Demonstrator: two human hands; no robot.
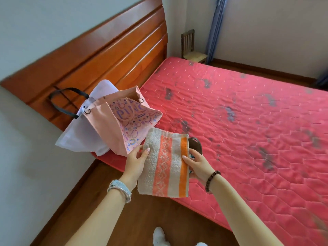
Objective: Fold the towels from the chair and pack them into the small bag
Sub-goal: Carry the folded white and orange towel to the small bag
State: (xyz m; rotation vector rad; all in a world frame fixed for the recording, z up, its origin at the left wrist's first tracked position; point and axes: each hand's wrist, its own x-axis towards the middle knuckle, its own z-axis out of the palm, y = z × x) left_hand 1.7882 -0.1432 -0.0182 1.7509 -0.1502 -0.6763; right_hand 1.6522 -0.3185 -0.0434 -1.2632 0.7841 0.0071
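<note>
Two-handed hold on folded striped towel (164, 164) above near corner of red mattress (248, 121): left hand (135, 161) pinching left edge, right hand (198, 166) pinching right edge. Pink bag (113, 132) open on mattress corner, against wooden headboard (106, 50). Small chair (190, 47) beyond mattress; wood floor (150, 213) beside it.

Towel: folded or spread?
Folded: the towel is a compact rectangle, pinched at its sides by the left hand and right hand.

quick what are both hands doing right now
Left hand: pinches the folded towel by its left edge.
Right hand: pinches the towel's right edge.
</note>
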